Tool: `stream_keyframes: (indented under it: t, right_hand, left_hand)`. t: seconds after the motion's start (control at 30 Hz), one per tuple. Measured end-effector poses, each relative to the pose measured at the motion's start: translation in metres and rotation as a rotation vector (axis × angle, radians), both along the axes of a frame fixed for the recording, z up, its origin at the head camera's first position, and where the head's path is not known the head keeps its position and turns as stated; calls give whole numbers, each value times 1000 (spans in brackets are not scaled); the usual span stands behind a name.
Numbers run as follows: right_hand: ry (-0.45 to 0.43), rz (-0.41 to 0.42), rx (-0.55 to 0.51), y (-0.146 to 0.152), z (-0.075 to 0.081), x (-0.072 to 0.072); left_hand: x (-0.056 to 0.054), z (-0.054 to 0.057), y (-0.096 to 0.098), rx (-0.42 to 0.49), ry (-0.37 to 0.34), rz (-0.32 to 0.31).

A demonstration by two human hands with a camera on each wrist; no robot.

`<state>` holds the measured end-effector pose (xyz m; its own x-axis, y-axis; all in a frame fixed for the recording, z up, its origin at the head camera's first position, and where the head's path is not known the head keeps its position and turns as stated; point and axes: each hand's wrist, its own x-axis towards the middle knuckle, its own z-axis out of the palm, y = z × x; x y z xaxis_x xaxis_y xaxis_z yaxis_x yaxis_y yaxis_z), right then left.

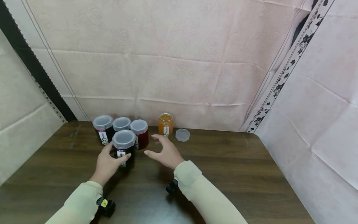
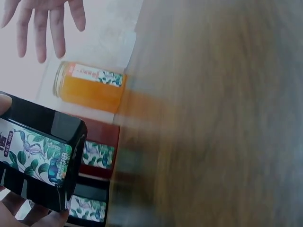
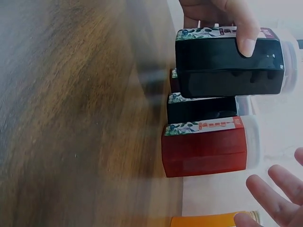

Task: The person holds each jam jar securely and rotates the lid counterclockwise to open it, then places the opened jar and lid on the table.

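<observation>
My left hand [image 1: 107,165] grips a dark faceted jar [image 1: 129,150] with a translucent plastic lid, thumb on one side and fingers on the other. In the right wrist view the same dark jar [image 3: 208,71] appears raised off the table. Apart from everything, my right hand [image 1: 167,153] has its fingers spread, between the red jar [image 1: 143,140] and the front of the orange jar [image 1: 162,126]. A translucent lid covers the red jar. No translucent lid sits on the orange jar; a loose one [image 1: 182,135] lies to its right.
Behind the held jar stand two more dark jars: one at the left [image 1: 103,132], another with only its lid [image 1: 121,123] showing well. Brown wooden table [image 1: 237,174] lies beneath, with pale cloth [image 1: 173,77] hanging along its back and sides.
</observation>
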<state>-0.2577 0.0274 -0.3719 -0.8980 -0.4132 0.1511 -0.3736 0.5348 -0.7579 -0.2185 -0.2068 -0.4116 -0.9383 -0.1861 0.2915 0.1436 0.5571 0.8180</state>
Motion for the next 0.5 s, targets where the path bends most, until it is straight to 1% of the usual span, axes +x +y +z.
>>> stream_keyframes:
  t: [0.13,0.33,0.5]
  right_hand:
    - [10,3,-10,5,1,1]
    - [16,6,-7,10,5,4]
    - [43,18,35,14,10,8]
  left_hand:
    - [0,2,7,10,-1,-14]
    - [1,1,18,28,-38,-36]
    - [2,-1,28,27,-34,-59]
